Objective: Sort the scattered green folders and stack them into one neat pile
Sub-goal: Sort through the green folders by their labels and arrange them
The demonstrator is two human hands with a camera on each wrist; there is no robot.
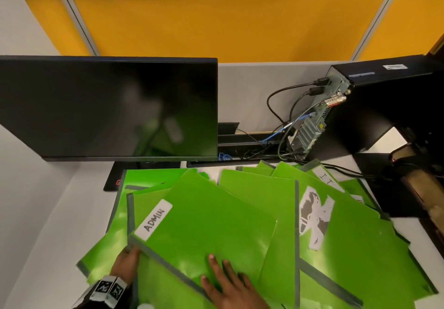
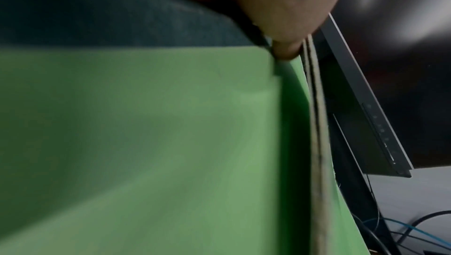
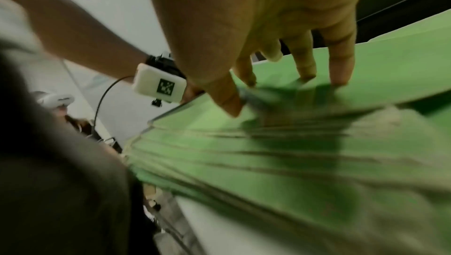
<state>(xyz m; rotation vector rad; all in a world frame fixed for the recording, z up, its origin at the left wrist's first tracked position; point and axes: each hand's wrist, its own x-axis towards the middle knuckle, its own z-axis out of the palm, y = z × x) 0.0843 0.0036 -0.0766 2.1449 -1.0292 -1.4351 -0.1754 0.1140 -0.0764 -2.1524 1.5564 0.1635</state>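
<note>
Green folders point(image 1: 348, 236) lie scattered and overlapping across the white counter point(image 1: 48, 224), filling the lower half of the head view; topmost one, the ADMIN folder point(image 1: 204, 224), sits centre-low, tilted, white label at its upper-left edge; left hand point(image 1: 127, 264) at lower left grips that folder's near-left corner, thumb on the grey spine edge, wrist carrying a tagged band; right hand point(image 1: 230, 284) at bottom centre lies flat on the same cover, fingers spread and straight, holding nothing; another folder at right shows a torn white patch, one further back reads "IT"; dark monitor point(image 1: 108, 106) upper left, black computer case point(image 1: 384, 106) with cables upper right, yellow partition point(image 1: 228, 20) across the top.

Left wrist view: blurred; left hand point(image 2: 280, 8) at top centre, one fingertip point(image 2: 285, 51) pressed on the corner of a green folder point(image 2: 146, 143) that fills the left and centre; thin folder edges run down just right of it; monitor point(image 2: 366, 105) edge and cables at right; rest of the grip hidden.

Right wrist view: motion-blurred; right hand point(image 3: 268, 27) at top centre, fingertips point(image 3: 339, 78) and thumb down on the green cover point(image 3: 390, 78), fingers extended, not curled round anything; fanned folder edges point(image 3: 268, 162) below, overhanging the counter point(image 3: 231, 230); left wrist's white tagged camera box point(image 3: 160, 87) at centre left.
</note>
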